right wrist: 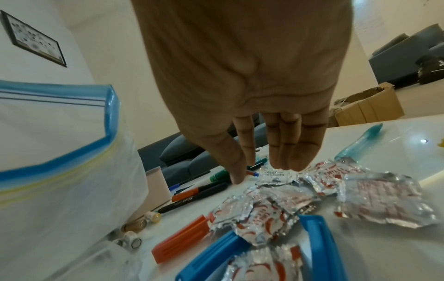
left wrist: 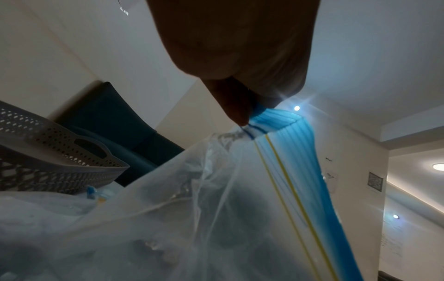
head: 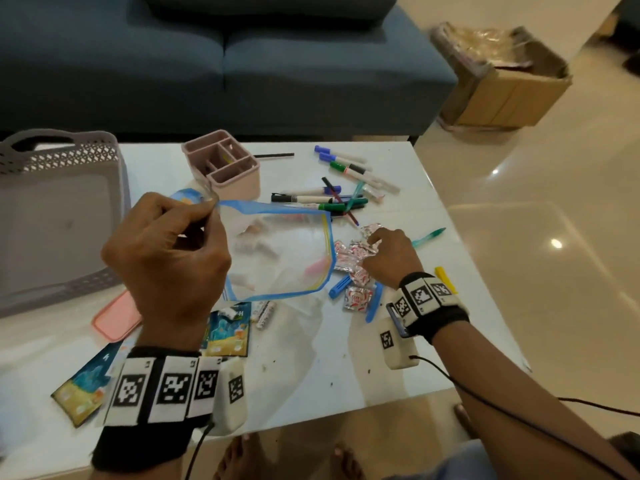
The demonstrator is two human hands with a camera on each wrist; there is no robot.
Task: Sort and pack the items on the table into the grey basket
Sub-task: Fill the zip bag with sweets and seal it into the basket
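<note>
Your left hand [head: 166,258] is raised above the white glossy worktop [head: 398,358] and pinches the blue-edged top corner of a clear plastic zip bag [head: 277,251], so the bag hangs with its mouth held up toward your right side; the left wrist view shows thumb and fingers [left wrist: 230,102] clamped on the blue seal strip. Your right hand [head: 388,254] is low over a heap of crumpled silver foil sachets with red print [head: 353,258], fingers extended and relaxed, the fingertips [right wrist: 286,163] touching or just above the topmost sachet and gripping nothing. The grey perforated plastic basket [head: 69,157] stands at the far left of the worktop, just beside the bag. A pink compartmented desk organiser [head: 225,168] sits behind the bag, with a scatter of marker pens [head: 332,199] to its right. Blue plastic bag clips [head: 341,287] lie against the near sachets, an orange clip [right wrist: 182,241] beside them in the right wrist view, and a yellow clip [head: 445,277] lies just right of your right wrist. Blue and yellow printed packets [head: 228,336] lie near your left wrist.
</note>
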